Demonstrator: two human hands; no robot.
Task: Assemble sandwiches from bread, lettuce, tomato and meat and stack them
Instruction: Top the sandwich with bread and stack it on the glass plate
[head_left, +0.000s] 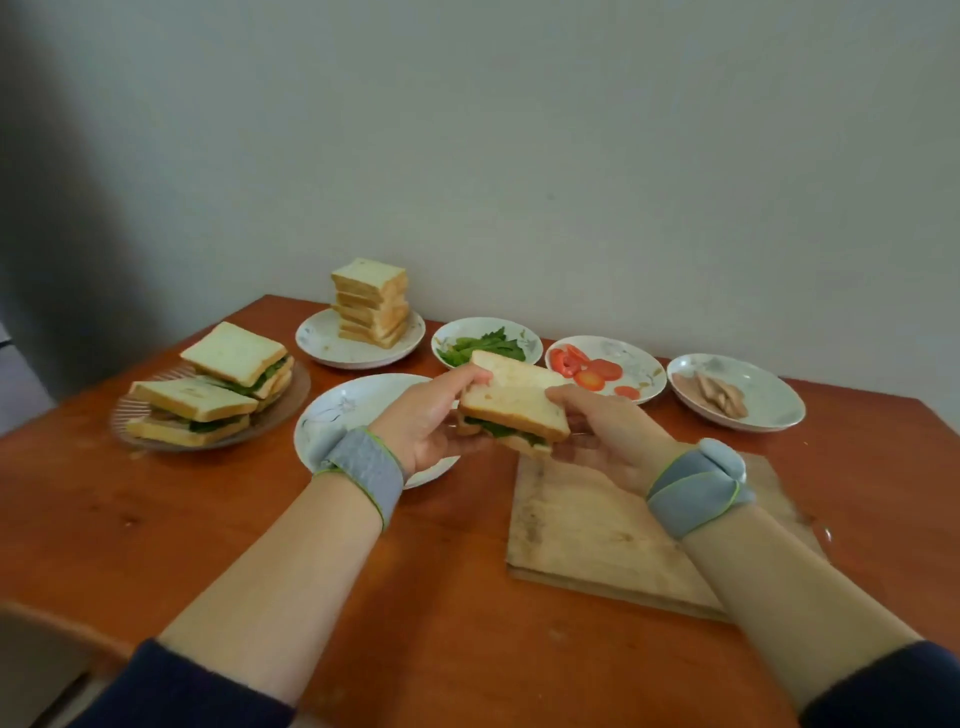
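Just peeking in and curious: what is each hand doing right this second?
Left hand: closed, gripping the left side of the sandwich.
Right hand: closed, gripping the right side of the same sandwich.

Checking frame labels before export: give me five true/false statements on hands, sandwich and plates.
1. Both the left hand and the right hand hold the sandwich. True.
2. The sandwich lies flat on the cutting board. False: it is held up off the table, past the board's far left corner.
3. The glass plate carries finished sandwiches. True.
4. No loose bread is left. False: a bread stack stands on a white plate.
5. The tomato plate sits between the lettuce plate and the meat plate. True.
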